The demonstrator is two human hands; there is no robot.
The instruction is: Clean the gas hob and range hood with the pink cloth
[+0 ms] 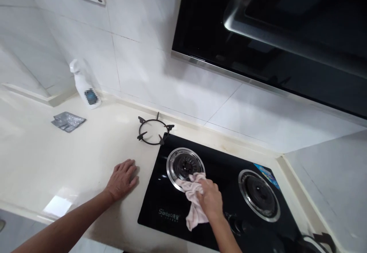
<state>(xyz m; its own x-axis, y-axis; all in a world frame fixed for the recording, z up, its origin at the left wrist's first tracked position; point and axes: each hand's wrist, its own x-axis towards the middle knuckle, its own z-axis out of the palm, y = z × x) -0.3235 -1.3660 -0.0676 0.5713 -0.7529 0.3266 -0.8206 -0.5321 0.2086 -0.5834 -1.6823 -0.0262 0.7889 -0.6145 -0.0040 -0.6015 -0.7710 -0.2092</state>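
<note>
My right hand (211,199) is closed around a pale pink cloth (195,203). The cloth lies against the near right part of the left burner (186,167), and a loose end hangs over the black glass of the gas stove (169,199). Some of my right fingers are hidden by the bunched cloth. Flat on the cream countertop, left of the stove, rests my left hand (122,180) with its fingers stretched out and nothing in it. A black pan support ring (153,132) sits at the stove's back left corner, partly over its edge.
Against the back wall at left stands a white spray bottle (86,86), with a folded grey packet (69,121) near it. The right burner (259,195) has no support ring on it. A black range hood (266,31) overhangs the stove. Dark objects (318,241) are at lower right.
</note>
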